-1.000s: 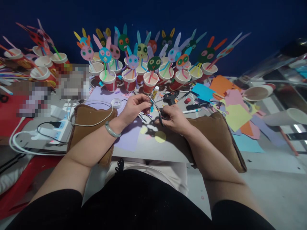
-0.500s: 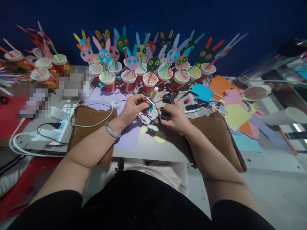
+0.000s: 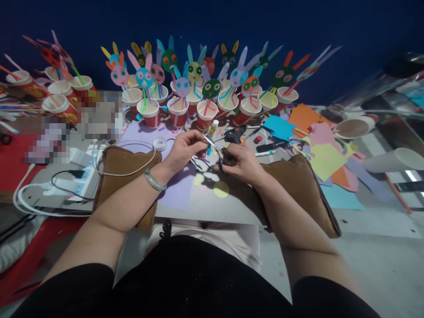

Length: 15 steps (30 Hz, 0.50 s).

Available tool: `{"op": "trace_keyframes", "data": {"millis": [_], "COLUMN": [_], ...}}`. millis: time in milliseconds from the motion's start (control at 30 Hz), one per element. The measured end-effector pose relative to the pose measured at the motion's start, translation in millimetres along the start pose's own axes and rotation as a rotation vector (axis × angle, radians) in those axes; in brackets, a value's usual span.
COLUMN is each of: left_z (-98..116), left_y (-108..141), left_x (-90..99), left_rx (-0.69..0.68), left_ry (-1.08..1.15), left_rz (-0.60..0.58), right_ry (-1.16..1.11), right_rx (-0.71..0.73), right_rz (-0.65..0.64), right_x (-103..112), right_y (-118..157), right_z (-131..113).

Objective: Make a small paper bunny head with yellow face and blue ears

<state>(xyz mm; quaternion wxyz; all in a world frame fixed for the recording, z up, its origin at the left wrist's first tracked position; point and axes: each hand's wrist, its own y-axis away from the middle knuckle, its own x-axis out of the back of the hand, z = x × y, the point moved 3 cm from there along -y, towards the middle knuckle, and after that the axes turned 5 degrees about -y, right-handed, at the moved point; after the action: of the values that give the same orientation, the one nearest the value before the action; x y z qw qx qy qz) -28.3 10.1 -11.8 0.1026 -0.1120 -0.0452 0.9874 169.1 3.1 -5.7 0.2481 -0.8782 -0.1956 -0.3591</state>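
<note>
Above the near part of the worktop (image 3: 212, 212), between two brown cushions (image 3: 124, 176) (image 3: 298, 194), the right hand (image 3: 240, 162) grips scissors (image 3: 217, 151) by their dark handles, the blades slanting up toward the left hand (image 3: 188, 148). Thumb and fingers of the left hand are pinched close together at the blade tips; what they hold is too small to tell. Below lie a purple sheet (image 3: 175, 190) and a yellow paper disc (image 3: 221, 189). Beyond the hands, paper rabbit faces (image 3: 212, 88) on coloured stems stand in red-and-white cups (image 3: 207, 115), with a glue stick (image 3: 213, 128) just in front.
</note>
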Motion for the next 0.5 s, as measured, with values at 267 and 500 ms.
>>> {"op": "trace_keyframes", "data": {"millis": [267, 500], "left_z": [-1.0, -1.4], "left_y": [-0.4, -0.6], "left_x": [0.1, 1.3], "left_rx": [-0.011, -0.018], "left_ry": [-0.001, -0.017], "left_rz": [-0.013, -0.022], "right_ry": [-0.042, 0.000], "right_rx": [-0.001, 0.008], "right_rz": [0.000, 0.019], "right_x": [1.5, 3.2], "right_y": [-0.9, -1.3], "right_z": [-0.6, 3.8]}}
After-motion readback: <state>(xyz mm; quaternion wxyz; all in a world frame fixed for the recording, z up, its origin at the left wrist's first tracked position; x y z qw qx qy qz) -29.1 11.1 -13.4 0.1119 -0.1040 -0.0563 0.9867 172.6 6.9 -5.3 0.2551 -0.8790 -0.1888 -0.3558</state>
